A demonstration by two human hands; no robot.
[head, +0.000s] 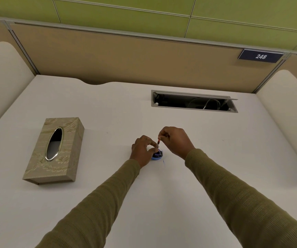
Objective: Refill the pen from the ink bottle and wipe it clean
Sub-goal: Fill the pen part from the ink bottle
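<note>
The pen's [158,143] lower end was lost inside the mouth of the bottle [158,156], so its tip could not be seen, and its top end was covered by the right hand's [175,140] fingers. Much of the bottle was hidden behind the left hand [141,151]; only its blue right and near side showed, and any label was too small to read. Both arms, in olive ribbed sleeves [233,199], were cut off by the bottom edge.

The pen stood nearly upright, its long axis leaning a little to the right at the top, with the lower end pointing down into the bottle. What showed of it was a short, thin, dark barrel with a red band near the top.

The right hand's thumb and forefinger were pressed together, pinching the pen's top end, the other fingers curled behind. The left hand's fingers and thumb curved round the bottle's left and far side, gripping it on the desk [215,140].

The bottle sat near the middle of the white desk, with a small blue streak [163,161] just beside it on the near right. A beige embossed tissue box [53,151] with an oval slot lay well apart to the left. An open cable hatch [194,101] was set into the far part of the desk, with dim cables inside. A dark sign [260,56] reading 248 hung on the far partition
</note>
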